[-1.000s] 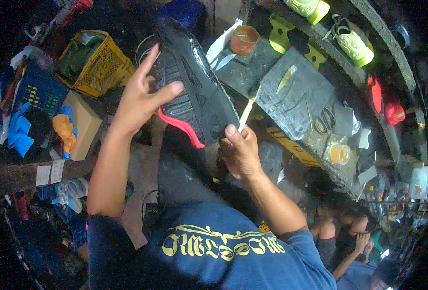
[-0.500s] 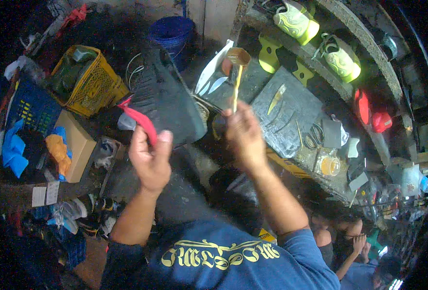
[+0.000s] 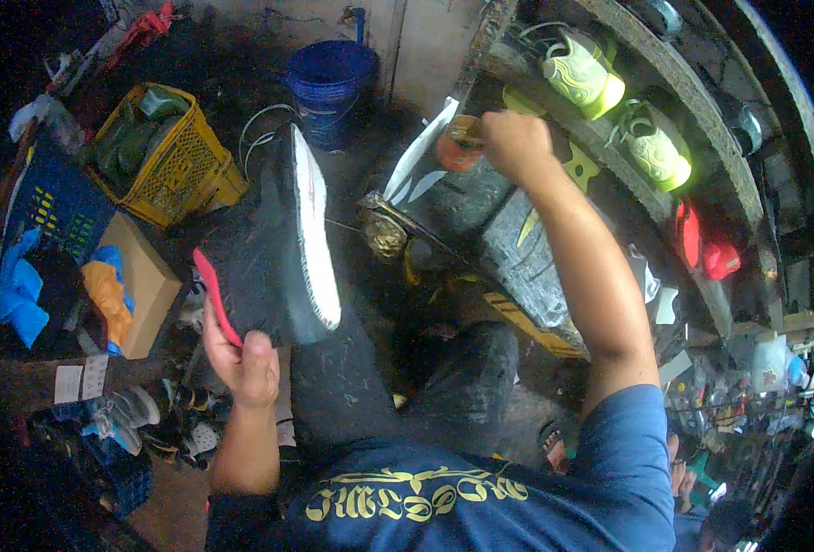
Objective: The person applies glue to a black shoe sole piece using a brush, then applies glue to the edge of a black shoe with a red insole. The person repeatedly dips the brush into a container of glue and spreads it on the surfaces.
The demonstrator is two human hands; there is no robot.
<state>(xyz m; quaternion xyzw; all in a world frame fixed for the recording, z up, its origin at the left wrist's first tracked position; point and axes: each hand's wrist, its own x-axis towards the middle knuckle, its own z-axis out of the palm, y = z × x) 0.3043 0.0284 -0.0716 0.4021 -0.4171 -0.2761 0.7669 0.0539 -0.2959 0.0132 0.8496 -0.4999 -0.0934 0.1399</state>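
Observation:
My left hand (image 3: pixel 248 368) is closed on the edge of a thin, curved red sole piece (image 3: pixel 215 293), pinching it between thumb and fingers. Just right of it, above my left thigh, is a black shoe (image 3: pixel 278 285) whose long white underside (image 3: pixel 313 239) with a stitched-looking edge is turned up. What supports the shoe is hidden. My right hand (image 3: pixel 517 145) is closed in a fist at the rim of an orange-brown pot (image 3: pixel 460 152) on the bench. The brush it held is hidden now behind the fingers.
White sole-shaped pieces (image 3: pixel 422 152) lie beside the pot, near a dark slab (image 3: pixel 517 258). Pale yellow-green shoes (image 3: pixel 583 74) and red pieces (image 3: pixel 689 219) stand on shelves at right. A blue bucket (image 3: pixel 329 87), yellow crate (image 3: pixel 167 175) and cardboard box (image 3: pixel 156 299) stand at left.
My right hand has moved up and right to the pot's rim. My left hand has moved left and down with the red sole piece. The shoe's white underside has come into view.

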